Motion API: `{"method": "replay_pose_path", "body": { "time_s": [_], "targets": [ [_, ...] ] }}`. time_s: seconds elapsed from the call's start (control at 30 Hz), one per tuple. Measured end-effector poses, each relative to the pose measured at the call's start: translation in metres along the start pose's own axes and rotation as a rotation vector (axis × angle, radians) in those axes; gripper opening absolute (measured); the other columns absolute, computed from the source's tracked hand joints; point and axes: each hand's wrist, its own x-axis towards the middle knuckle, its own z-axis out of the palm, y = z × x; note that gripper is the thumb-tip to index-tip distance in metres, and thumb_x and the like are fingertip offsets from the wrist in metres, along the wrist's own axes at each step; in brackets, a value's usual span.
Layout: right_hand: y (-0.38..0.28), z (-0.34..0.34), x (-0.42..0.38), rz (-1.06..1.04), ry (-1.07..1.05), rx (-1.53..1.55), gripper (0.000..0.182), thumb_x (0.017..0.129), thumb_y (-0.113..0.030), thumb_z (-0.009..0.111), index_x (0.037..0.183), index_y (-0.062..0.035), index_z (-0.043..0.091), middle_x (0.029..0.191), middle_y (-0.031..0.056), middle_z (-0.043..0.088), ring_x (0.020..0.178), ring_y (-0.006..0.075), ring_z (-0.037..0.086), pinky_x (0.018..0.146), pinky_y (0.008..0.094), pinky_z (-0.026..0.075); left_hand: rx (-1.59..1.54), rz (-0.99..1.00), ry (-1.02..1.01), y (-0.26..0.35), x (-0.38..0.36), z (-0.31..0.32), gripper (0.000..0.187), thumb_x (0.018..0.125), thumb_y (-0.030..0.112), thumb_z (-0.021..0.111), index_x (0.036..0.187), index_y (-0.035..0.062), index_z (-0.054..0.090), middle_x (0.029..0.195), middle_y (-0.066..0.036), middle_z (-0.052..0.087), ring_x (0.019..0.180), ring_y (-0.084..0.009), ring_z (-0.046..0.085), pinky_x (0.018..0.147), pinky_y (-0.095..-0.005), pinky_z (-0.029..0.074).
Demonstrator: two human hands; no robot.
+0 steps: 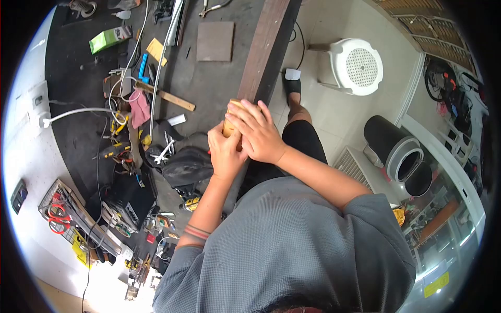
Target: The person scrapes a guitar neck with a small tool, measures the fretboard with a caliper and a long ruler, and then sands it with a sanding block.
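Note:
A small yellow-tan block (228,128), perhaps of wood, is between my two hands over the bench's near edge. My left hand (225,149) closes round its near end, with the thumb along its side. From the right, my right hand (254,130) lies across the top of the block, its fingers bent over it, and the two hands touch. Much of the block is hidden under the fingers. Just beyond the hands starts a long dark wooden beam (259,52) along the bench edge. A wooden-handled brush (169,97) rests to the left.
On the dark bench lie a square brown plate (215,41), a green box (108,39), a pink cloth (139,108), wrenches (166,151) and a black bag (187,168). Cables cross the left side. A white stool (360,67) and a black cylinder (386,136) stand right.

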Motion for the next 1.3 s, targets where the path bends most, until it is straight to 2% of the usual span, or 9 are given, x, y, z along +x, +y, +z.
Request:
{"method": "replay_pose_path", "body": {
  "time_s": [0.3,0.37,0.43,0.47,0.7,0.93,1.03,1.17,1.3],
  "targets": [
    [0.255,-0.200,0.269,-0.180,0.258,-0.127,0.060,0.102,-0.016,0.050,0.160,-0.0063,0.062,0.172,0.0159,0.054,0.165,0.0419,0.038,0.137,0.0614,0.021,-0.052,0.159,0.367,0.107,0.401,0.041,0.034,0.090,0.026,0.083,0.121,0.0144,0.076,0.109,-0.021,0.062,0.108,-0.0444,0.062,0.091,-0.0573,0.055],
    [0.291,-0.224,0.301,-0.230,0.274,-0.220,0.059,0.103,-0.016,0.051,0.160,-0.0063,0.061,0.171,0.0156,0.055,0.165,0.0415,0.039,0.137,0.0612,0.021,-0.049,0.102,0.307,0.133,0.450,0.025,0.030,0.096,0.023,0.077,0.117,0.0017,0.077,0.115,-0.032,0.068,0.112,-0.0491,0.066,0.096,-0.0573,0.056],
    [0.275,-0.213,0.289,-0.207,0.322,-0.154,0.058,0.105,-0.017,0.051,0.161,-0.0073,0.061,0.171,0.0147,0.056,0.164,0.0411,0.042,0.137,0.0615,0.021,-0.072,0.179,0.407,0.112,0.444,0.045,0.034,0.087,0.025,0.083,0.119,0.0147,0.077,0.108,-0.023,0.063,0.106,-0.0459,0.062,0.090,-0.0554,0.055],
    [0.287,-0.186,0.276,-0.249,0.282,-0.044,0.069,0.089,-0.020,0.065,0.158,-0.0164,0.063,0.169,0.0112,0.058,0.161,0.0379,0.046,0.133,0.0670,0.025,-0.044,0.133,0.315,0.106,0.421,0.040,0.034,0.087,0.026,0.083,0.118,0.0149,0.077,0.111,-0.023,0.063,0.109,-0.0458,0.062,0.091,-0.0549,0.055],
    [0.093,-0.097,0.106,-0.059,-0.081,0.029,0.074,0.094,-0.024,0.062,0.166,-0.0131,0.055,0.177,0.0118,0.047,0.169,0.0350,0.034,0.140,0.0614,0.016,-0.017,-0.072,0.040,0.056,0.151,0.004,0.066,0.078,0.041,0.093,0.137,0.0140,0.079,0.135,-0.026,0.068,0.123,-0.0444,0.063,0.106,-0.0542,0.052],
    [0.260,-0.186,0.257,-0.185,0.274,0.015,0.063,0.093,-0.030,0.067,0.156,-0.0207,0.066,0.172,0.0073,0.057,0.162,0.0379,0.046,0.134,0.0694,0.020,-0.091,0.052,0.163,0.111,0.393,0.036,0.038,0.082,0.028,0.088,0.116,0.0136,0.077,0.106,-0.020,0.057,0.109,-0.0456,0.059,0.092,-0.0574,0.052],
    [0.331,-0.263,0.348,-0.169,0.281,-0.117,0.059,0.104,-0.017,0.051,0.161,-0.0063,0.062,0.171,0.0152,0.056,0.163,0.0423,0.042,0.137,0.0620,0.021,-0.084,0.153,0.385,0.140,0.521,0.052,0.033,0.083,0.025,0.086,0.114,0.0138,0.078,0.110,-0.020,0.060,0.110,-0.0439,0.060,0.094,-0.0562,0.052],
    [0.336,-0.246,0.348,-0.341,0.404,-0.040,0.053,0.091,-0.023,0.065,0.142,-0.0135,0.074,0.147,0.0130,0.073,0.140,0.0400,0.059,0.117,0.0583,0.041,-0.054,0.128,0.333,0.137,0.517,0.051,0.036,0.083,0.027,0.085,0.115,0.0142,0.078,0.114,-0.021,0.062,0.111,-0.0439,0.061,0.093,-0.0558,0.052],
    [0.216,-0.176,0.227,-0.053,0.152,0.039,0.065,0.088,-0.021,0.068,0.153,-0.0168,0.067,0.173,0.0100,0.054,0.167,0.0362,0.040,0.137,0.0672,0.019,-0.003,0.018,0.083,0.095,0.345,0.027,0.058,0.080,0.038,0.089,0.133,0.0192,0.079,0.120,-0.023,0.066,0.111,-0.0452,0.061,0.095,-0.0541,0.051]
  ]
}}
